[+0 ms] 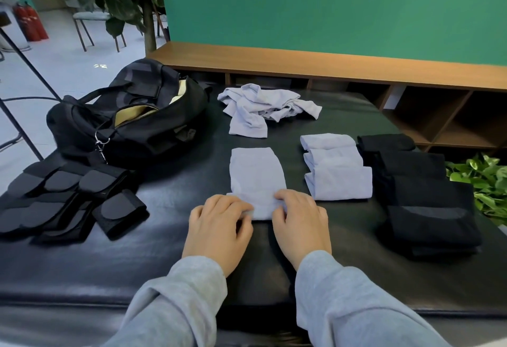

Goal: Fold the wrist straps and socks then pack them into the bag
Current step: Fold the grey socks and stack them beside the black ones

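Observation:
A pale lilac sock (256, 173) lies flat in the middle of the black table (170, 239). My left hand (219, 226) and my right hand (299, 220) pinch its near end, fingers curled round the fabric. To its right lie three folded lilac socks (336, 168), then a row of folded black socks (422, 190). A heap of loose lilac socks (263, 107) sits behind. Several folded black wrist straps (68, 198) lie at the left. The black bag (129, 124) stands unzipped at the back left, showing a tan lining.
A wooden shelf unit (411, 77) runs behind the table under a green wall. A leafy plant (485, 182) sits off the table's right edge. A black stand leg (24, 63) and a chair (90, 25) are on the floor to the left.

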`<state>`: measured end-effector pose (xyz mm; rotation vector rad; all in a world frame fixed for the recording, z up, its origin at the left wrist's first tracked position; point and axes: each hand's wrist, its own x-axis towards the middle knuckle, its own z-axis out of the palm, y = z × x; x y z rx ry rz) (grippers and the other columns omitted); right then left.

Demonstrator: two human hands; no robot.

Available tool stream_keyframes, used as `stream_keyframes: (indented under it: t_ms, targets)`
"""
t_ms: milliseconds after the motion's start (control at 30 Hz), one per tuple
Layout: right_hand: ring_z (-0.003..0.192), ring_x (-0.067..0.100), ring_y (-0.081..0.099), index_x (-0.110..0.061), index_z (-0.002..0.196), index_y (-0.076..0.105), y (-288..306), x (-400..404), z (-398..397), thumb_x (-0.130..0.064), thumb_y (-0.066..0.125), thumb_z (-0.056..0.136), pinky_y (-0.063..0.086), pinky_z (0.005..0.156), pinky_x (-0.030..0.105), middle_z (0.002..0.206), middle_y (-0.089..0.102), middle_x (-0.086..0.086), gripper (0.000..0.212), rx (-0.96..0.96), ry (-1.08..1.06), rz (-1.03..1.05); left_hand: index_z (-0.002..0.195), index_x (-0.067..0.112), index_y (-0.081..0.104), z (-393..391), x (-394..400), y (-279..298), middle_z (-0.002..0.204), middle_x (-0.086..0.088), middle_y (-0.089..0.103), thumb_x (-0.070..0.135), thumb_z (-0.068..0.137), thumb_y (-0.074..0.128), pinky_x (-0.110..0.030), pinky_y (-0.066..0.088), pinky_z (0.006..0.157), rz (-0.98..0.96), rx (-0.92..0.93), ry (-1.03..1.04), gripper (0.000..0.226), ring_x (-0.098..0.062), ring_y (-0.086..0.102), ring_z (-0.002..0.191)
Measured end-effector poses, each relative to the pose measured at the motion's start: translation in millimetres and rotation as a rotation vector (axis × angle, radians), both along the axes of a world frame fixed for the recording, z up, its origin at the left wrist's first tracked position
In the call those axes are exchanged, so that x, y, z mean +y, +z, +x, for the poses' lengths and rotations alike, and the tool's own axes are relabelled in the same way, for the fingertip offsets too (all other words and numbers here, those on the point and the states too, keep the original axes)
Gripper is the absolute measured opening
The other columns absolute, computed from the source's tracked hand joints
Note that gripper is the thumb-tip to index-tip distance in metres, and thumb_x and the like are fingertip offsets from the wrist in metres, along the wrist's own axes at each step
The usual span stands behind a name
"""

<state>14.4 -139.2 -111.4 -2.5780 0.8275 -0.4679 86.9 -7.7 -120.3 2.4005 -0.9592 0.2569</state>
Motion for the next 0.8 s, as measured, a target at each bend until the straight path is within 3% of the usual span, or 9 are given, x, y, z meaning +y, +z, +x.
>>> stream_keyframes:
  t_ms: [100,167,267,333,433,567,667,800]
  targets:
    - [0.118,0.003,0.040,-0.031,0.116,0.054,3.0,1.5,-0.7,-0.030,0.041,0.093,0.021,0.099,0.021,0.111,0.053,-0.020,0.027,-0.022,0.023,0.026,0.114,0.038,0.052,1.1,-0.8,-0.1,0.117,0.024,0.047,0.045,0.093,0.040,-0.019,0.013,0.094,0.008,0.011,0.050,0.026,0.000,0.031,0.121]
    - [0.113,0.005,0.039,-0.034,0.112,0.055,4.0,2.8,-2.8,-0.033,0.042,0.092,0.021,0.097,0.018,0.102,0.050,-0.021,0.023,-0.042,0.045,0.059,0.124,0.035,0.044,1.8,-0.9,-0.7,0.130,0.022,0.041,0.055,0.091,0.032,-0.027,0.012,0.105,0.044,0.047,0.124,0.040,-0.003,0.021,0.132]
    - [0.107,0.004,0.030,-0.040,0.110,0.053,6.2,5.5,-6.4,-0.036,0.045,0.091,0.026,0.092,0.018,0.104,0.051,-0.022,0.021,-0.072,0.100,0.160,0.132,0.031,0.034,1.8,-4.0,-1.2,0.142,0.018,0.030,0.073,0.074,0.014,-0.037,0.008,0.114,0.086,0.075,0.181,0.074,-0.008,0.005,0.140]
    - [0.107,0.002,0.028,-0.041,0.115,0.050,7.5,6.8,-8.5,-0.036,0.046,0.091,0.027,0.090,0.018,0.107,0.053,-0.023,0.024,-0.074,0.153,0.167,0.133,0.031,0.034,0.2,-5.0,-0.4,0.145,0.018,0.026,0.076,0.065,0.009,-0.038,0.005,0.114,0.111,0.070,0.168,0.085,-0.008,0.001,0.141]
    - [0.100,-0.003,0.027,-0.034,0.120,0.050,10.6,8.6,-9.2,-0.032,0.048,0.092,0.029,0.094,0.018,0.111,0.052,-0.020,0.028,-0.113,0.173,0.112,0.124,0.035,0.045,0.9,-2.8,-2.9,0.139,0.017,0.034,0.075,0.067,0.020,-0.038,0.007,0.112,0.086,0.038,0.133,0.074,-0.008,0.009,0.138]
    - [0.117,0.007,0.037,-0.025,0.127,0.046,9.2,8.1,-4.5,-0.027,0.046,0.094,0.026,0.101,0.022,0.123,0.050,-0.012,0.033,-0.113,0.035,0.040,0.091,0.036,0.061,1.6,-0.5,-6.1,0.102,0.016,0.053,0.069,0.068,0.043,-0.032,0.022,0.098,0.014,-0.069,0.057,0.043,-0.010,0.041,0.112]
    - [0.125,0.007,0.032,-0.026,0.129,0.042,3.9,6.4,-1.8,-0.030,0.042,0.094,0.020,0.104,0.024,0.131,0.046,-0.013,0.035,-0.050,-0.049,-0.004,0.083,0.037,0.060,2.5,-0.8,-6.8,0.088,0.018,0.050,0.067,0.066,0.047,-0.027,0.023,0.089,-0.013,-0.128,0.022,0.037,-0.007,0.042,0.097]
    - [0.124,0.008,0.033,-0.029,0.129,0.043,1.5,6.3,-0.3,-0.036,0.040,0.093,0.017,0.107,0.027,0.129,0.045,-0.014,0.036,0.002,-0.106,-0.065,0.081,0.035,0.058,2.3,-0.6,-7.3,0.084,0.017,0.049,0.053,0.067,0.066,-0.027,0.025,0.086,-0.030,-0.126,0.019,0.024,-0.008,0.040,0.091]
